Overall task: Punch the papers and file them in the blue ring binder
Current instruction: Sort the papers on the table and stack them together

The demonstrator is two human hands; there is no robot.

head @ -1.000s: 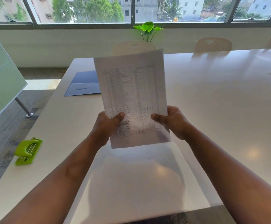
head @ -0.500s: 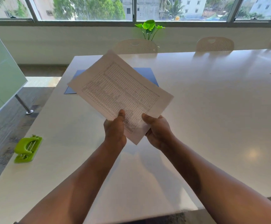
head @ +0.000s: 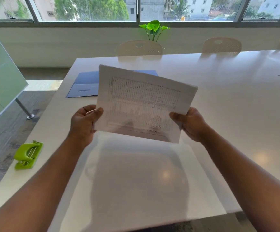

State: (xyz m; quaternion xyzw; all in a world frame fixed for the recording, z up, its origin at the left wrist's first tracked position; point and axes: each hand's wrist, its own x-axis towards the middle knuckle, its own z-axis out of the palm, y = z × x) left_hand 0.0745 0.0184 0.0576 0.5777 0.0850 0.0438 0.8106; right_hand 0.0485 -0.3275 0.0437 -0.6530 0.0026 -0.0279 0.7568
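A thin stack of printed papers [head: 144, 101] with a table grid is held up above the white table [head: 228, 114], long side across. My left hand [head: 84, 123] grips its left short edge, thumb on the front. My right hand [head: 191, 123] grips its right short edge the same way. The blue binder [head: 84, 84] lies open and flat on the table behind the papers, partly hidden by them. A green hole punch [head: 28, 155] sits near the table's left edge, well left of my left forearm.
Cream chairs [head: 139, 47] stand along the table's far side below a window, with a green plant [head: 154, 29] behind one. A frosted glass panel [head: 0, 77] on a metal foot stands to the left, over grey floor.
The papers have turned from upright, through a tilted diagonal, to lying long side across. My hands have moved apart from the bottom edge to the two short edges.
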